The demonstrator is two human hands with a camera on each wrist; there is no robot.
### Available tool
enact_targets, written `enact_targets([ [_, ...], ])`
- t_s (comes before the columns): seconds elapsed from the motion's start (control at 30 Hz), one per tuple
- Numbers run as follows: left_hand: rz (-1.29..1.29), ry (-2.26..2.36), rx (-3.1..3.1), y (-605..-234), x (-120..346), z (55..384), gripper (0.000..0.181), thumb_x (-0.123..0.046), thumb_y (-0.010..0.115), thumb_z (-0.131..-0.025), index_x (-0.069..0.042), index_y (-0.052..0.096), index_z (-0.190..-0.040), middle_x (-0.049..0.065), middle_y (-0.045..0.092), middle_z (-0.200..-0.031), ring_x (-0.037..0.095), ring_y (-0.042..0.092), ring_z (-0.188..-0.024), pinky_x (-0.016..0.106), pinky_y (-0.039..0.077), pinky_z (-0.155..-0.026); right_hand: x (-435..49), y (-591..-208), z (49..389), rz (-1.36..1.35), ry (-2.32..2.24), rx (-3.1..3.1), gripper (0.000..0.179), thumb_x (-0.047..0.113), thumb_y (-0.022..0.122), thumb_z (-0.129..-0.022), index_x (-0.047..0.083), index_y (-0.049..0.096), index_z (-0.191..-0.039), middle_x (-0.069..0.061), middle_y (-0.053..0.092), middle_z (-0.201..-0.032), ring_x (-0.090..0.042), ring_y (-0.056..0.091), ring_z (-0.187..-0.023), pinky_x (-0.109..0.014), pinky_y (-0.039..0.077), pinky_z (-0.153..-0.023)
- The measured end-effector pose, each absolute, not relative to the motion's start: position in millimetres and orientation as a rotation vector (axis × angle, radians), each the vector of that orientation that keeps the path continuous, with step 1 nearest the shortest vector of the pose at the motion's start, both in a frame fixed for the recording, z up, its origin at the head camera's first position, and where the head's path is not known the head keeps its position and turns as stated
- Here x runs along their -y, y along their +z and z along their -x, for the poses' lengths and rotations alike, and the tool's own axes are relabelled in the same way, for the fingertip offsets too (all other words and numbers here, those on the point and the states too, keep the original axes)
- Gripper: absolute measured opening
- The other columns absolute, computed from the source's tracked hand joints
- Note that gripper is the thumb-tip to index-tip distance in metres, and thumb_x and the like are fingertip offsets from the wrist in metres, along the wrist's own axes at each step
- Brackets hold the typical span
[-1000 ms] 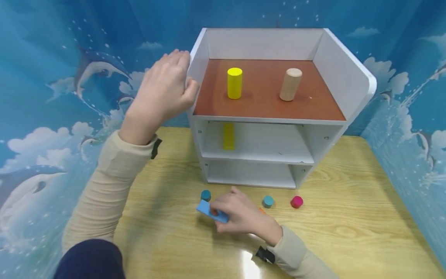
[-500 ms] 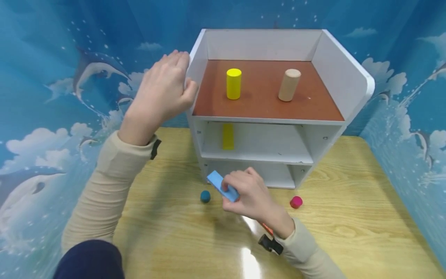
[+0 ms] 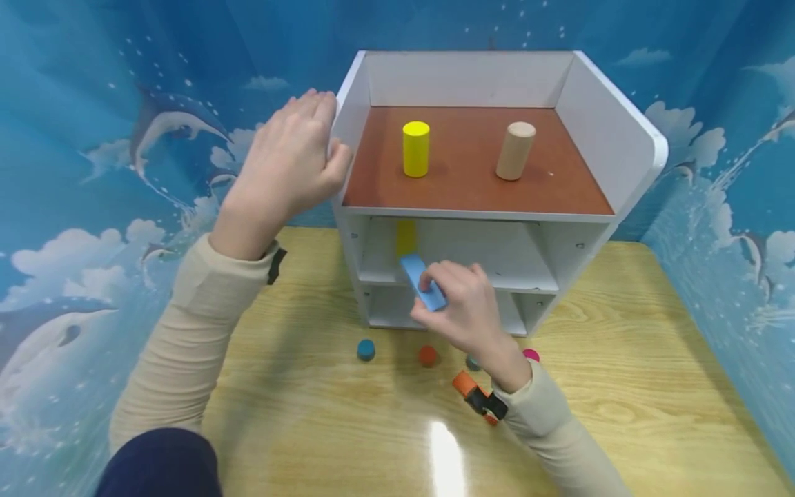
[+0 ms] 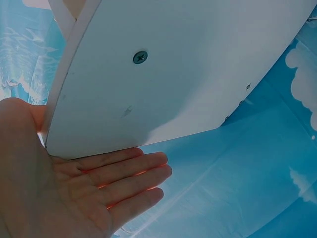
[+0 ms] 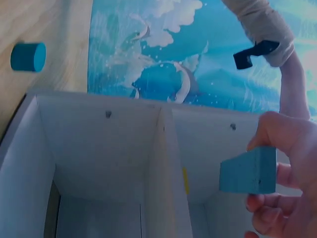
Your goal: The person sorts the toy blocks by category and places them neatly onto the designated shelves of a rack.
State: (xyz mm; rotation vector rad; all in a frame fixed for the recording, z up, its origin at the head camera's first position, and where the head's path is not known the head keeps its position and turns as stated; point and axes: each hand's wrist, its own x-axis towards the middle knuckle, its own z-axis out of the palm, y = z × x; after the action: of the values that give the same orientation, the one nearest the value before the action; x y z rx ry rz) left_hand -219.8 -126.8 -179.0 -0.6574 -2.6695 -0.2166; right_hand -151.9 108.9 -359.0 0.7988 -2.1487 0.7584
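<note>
My right hand [image 3: 462, 304] pinches a flat, oblong blue block [image 3: 422, 281] between thumb and fingers, in front of the middle compartment of a white shelf unit [image 3: 459, 212]. In the right wrist view the same blue block [image 5: 247, 171] shows end-on at the compartment opening. Deeper on that level, a yellow block [image 3: 406, 235] is partly covered by the blue one. My left hand [image 3: 286, 162] is at the unit's upper left side. In the left wrist view its straight fingers [image 4: 131, 186] lie along the bottom edge of the white side panel [image 4: 148, 84].
On the brown top stand a yellow cylinder [image 3: 415, 150] and a plain wooden cylinder [image 3: 515, 152]. Before the unit, the table [image 3: 298, 414] bears a blue cylinder [image 3: 366, 350], an orange round piece [image 3: 427, 356], and teal, pink and orange pieces partly hidden by my right arm.
My right hand has lifted the blue block from low over the table up and forward to the middle compartment. My left hand has stayed in place.
</note>
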Motion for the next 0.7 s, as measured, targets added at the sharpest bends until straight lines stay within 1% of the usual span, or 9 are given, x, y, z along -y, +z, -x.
enact_targets([
  [0.13, 0.665, -0.218, 2.667, -179, 127, 220, 0.061, -0.022, 0.031, -0.1, 0.005, 0.027, -0.153, 0.023, 0.031, -0.157, 0.034, 0.023, -0.148, 0.042, 0.012, -0.124, -114, -358, 163, -0.669, 0.743, 2.134, 0.015, 0.016, 0.069, -0.067, 0.009, 0.059, -0.077, 0.0, 0.053, -0.063, -0.012, 0.043, -0.053, -0.035, 0.034, -0.051],
  [0.27, 0.674, -0.217, 2.666, -178, 127, 221, 0.061, -0.023, 0.031, -0.1, 0.006, 0.027, -0.153, 0.023, 0.031, -0.156, 0.034, 0.023, -0.148, 0.042, 0.012, -0.124, -121, -356, 174, -0.53, 0.734, 2.149, 0.016, 0.017, 0.069, -0.067, 0.009, 0.062, -0.078, -0.003, 0.059, -0.066, -0.016, 0.047, -0.052, -0.039, 0.037, -0.05],
  [0.4, 0.667, -0.218, 2.671, -178, 127, 221, 0.061, -0.023, 0.032, -0.1, 0.006, 0.027, -0.153, 0.023, 0.031, -0.157, 0.034, 0.023, -0.148, 0.042, 0.012, -0.124, -127, -354, 184, -0.451, 0.747, 2.2, 0.013, 0.015, 0.067, -0.067, 0.009, 0.062, -0.076, -0.005, 0.059, -0.066, -0.018, 0.046, -0.049, -0.039, 0.036, -0.049],
  [0.53, 0.663, -0.22, 2.67, -178, 128, 221, 0.061, -0.023, 0.031, -0.1, 0.006, 0.027, -0.153, 0.022, 0.031, -0.157, 0.034, 0.023, -0.148, 0.042, 0.013, -0.123, -129, -356, 191, -0.347, 0.759, 2.288, 0.012, 0.017, 0.067, -0.068, 0.011, 0.061, -0.077, -0.003, 0.056, -0.066, -0.021, 0.042, -0.049, -0.041, 0.036, -0.055],
  [0.63, 0.663, -0.222, 2.671, -178, 128, 221, 0.061, -0.024, 0.032, -0.1, 0.005, 0.027, -0.153, 0.022, 0.03, -0.157, 0.034, 0.023, -0.148, 0.043, 0.013, -0.123, -129, -358, 194, -0.243, 0.765, 2.365, 0.015, 0.021, 0.067, -0.069, 0.014, 0.06, -0.08, -0.003, 0.055, -0.067, -0.026, 0.042, -0.052, -0.045, 0.036, -0.062],
  [0.7, 0.658, -0.223, 2.675, -178, 128, 221, 0.061, -0.024, 0.032, -0.1, 0.005, 0.027, -0.154, 0.022, 0.03, -0.157, 0.034, 0.022, -0.148, 0.043, 0.013, -0.123, -128, -360, 196, -0.189, 0.765, 2.399, 0.015, 0.022, 0.066, -0.07, 0.014, 0.059, -0.081, -0.003, 0.054, -0.067, -0.027, 0.042, -0.053, -0.046, 0.035, -0.063],
])
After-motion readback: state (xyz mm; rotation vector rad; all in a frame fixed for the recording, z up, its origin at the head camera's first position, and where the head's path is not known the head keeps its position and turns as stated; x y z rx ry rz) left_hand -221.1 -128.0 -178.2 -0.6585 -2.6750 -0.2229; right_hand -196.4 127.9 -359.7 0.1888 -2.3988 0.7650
